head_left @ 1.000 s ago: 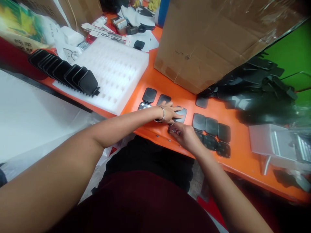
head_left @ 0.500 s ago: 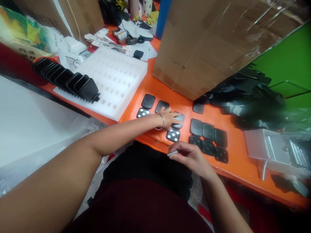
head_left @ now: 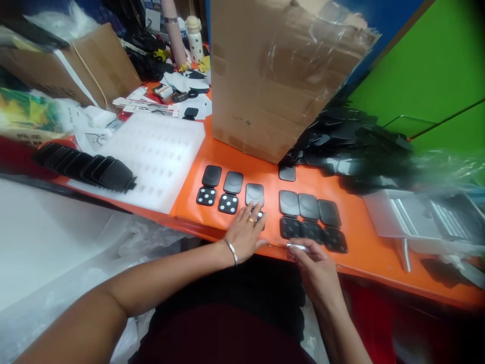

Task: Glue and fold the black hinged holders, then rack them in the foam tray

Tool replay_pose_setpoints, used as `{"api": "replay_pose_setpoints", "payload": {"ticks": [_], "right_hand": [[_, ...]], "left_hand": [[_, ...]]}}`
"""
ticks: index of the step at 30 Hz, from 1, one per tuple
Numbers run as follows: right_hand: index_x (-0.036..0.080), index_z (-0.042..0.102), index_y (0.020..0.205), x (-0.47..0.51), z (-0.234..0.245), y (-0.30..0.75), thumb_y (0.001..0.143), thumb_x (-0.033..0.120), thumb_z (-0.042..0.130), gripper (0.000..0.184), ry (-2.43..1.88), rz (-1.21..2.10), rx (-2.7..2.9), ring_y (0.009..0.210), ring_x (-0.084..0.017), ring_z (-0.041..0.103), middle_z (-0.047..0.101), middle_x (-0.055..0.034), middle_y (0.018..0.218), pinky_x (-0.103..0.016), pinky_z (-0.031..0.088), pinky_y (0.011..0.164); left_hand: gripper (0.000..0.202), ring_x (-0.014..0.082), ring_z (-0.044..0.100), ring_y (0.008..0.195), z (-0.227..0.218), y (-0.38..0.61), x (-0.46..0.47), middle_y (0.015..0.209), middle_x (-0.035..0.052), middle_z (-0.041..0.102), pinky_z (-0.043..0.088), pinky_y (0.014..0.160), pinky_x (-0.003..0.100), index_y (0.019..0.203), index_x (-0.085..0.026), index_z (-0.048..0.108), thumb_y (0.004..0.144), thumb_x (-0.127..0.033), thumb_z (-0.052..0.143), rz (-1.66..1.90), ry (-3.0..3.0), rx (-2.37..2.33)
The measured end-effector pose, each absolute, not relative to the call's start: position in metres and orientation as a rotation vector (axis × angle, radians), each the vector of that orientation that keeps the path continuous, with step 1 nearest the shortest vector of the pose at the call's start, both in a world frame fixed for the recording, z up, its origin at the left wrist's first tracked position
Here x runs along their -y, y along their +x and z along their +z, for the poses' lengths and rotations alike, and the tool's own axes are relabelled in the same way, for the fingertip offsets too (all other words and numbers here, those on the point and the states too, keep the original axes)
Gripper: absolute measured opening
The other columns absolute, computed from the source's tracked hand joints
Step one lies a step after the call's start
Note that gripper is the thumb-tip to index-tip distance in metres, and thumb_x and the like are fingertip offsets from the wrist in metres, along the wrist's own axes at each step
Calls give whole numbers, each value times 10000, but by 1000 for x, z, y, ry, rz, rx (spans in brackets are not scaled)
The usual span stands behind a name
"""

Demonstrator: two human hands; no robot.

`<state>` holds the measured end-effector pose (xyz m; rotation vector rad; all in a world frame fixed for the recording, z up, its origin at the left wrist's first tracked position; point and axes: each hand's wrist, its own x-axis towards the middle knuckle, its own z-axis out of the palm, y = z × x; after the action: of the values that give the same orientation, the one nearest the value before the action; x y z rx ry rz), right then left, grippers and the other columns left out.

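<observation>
My left hand (head_left: 244,232) lies with fingers outstretched over the dotted half of an opened black hinged case (head_left: 254,194), partly covering its white dots. To its left, two similar opened cases (head_left: 228,203) (head_left: 206,196) show white dots on their near halves. My right hand (head_left: 320,263) pinches a small, thin silvery piece (head_left: 297,246) at the table's front edge; its exact kind is unclear. Just beyond that hand, three more opened cases (head_left: 308,206) stand side by side, with dark dots on their near halves.
A white foam tray (head_left: 151,146) carries a row of black cases (head_left: 87,167) at the left. Behind stands a tall cardboard box (head_left: 257,81), beside a heap of black pieces (head_left: 341,134). A clear plastic bin (head_left: 386,212) is at the right of the orange table (head_left: 204,146).
My left hand has moved off the upper halves of the cases, back toward the table's front edge. My right hand has shifted right with the silvery piece. The camera view has turned.
</observation>
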<state>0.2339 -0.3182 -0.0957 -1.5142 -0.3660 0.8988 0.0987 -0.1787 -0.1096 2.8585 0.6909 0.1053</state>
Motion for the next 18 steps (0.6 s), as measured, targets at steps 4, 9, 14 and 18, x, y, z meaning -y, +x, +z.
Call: {"api": "replay_pose_setpoints", "payload": {"ticks": [4, 9, 14, 18], "right_hand": [[214, 697, 777, 313, -97, 232, 628, 333, 813, 223, -1501, 893, 381, 595, -141, 585, 679, -33, 765, -281, 506, 570], [206, 696, 783, 317, -95, 234, 627, 323, 816, 229, -1504, 874, 365, 594, -130, 587, 671, -21, 729, -265, 506, 578], [201, 702, 782, 331, -94, 246, 606, 292, 827, 235, -1462, 784, 259, 598, -118, 595, 662, -13, 716, -253, 517, 596], [195, 699, 765, 336, -93, 254, 587, 263, 834, 234, -1413, 738, 213, 595, -116, 600, 672, -17, 743, -261, 528, 609]], "left_hand": [[674, 299, 190, 1423, -119, 110, 185, 1533, 166, 229, 256, 1130, 462, 1418, -160, 342, 881, -543, 478, 144, 2891, -695], [541, 323, 214, 1411, -113, 109, 155, 1520, 191, 248, 202, 1147, 479, 1336, -137, 449, 912, -473, 456, 46, 2930, -705], [433, 322, 225, 1408, -104, 100, 149, 1509, 200, 272, 188, 1160, 483, 1195, -113, 530, 901, -428, 491, 48, 2891, -774], [499, 304, 245, 1404, -99, 120, 180, 1485, 183, 332, 206, 1167, 448, 1258, -109, 484, 874, -420, 551, 159, 2880, -654]]}}
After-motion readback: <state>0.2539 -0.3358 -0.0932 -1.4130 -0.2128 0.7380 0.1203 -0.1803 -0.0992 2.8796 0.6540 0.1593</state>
